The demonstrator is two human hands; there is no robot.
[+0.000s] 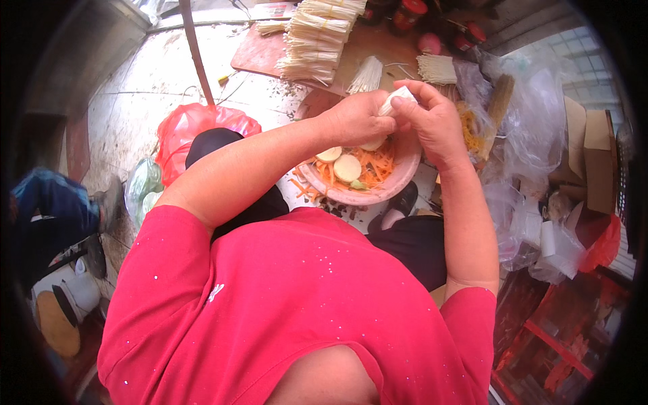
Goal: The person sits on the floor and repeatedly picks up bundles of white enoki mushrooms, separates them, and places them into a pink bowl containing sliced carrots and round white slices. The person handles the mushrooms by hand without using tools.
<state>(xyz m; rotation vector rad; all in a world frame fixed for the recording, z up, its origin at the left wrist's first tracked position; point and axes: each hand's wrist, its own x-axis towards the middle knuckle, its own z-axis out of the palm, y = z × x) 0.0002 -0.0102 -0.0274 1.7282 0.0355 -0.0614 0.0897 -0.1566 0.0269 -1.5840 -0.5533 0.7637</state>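
Both hands hold a small white bundle of thin strands that look like enoki mushrooms. My left hand grips its lower left side, and my right hand pinches the upper right with thumb and fingers. Below them stands a pink plastic basin. Shredded carrot and pale round slices lie in it, partly hidden by my hands. Just beyond, a loose bunch of white strands rests on a reddish-brown board.
A tall stack of banded white bundles and red-lidded jars stand on the board. A red plastic bag is at left, near another person's leg. Clear plastic bags and a cardboard box crowd the right.
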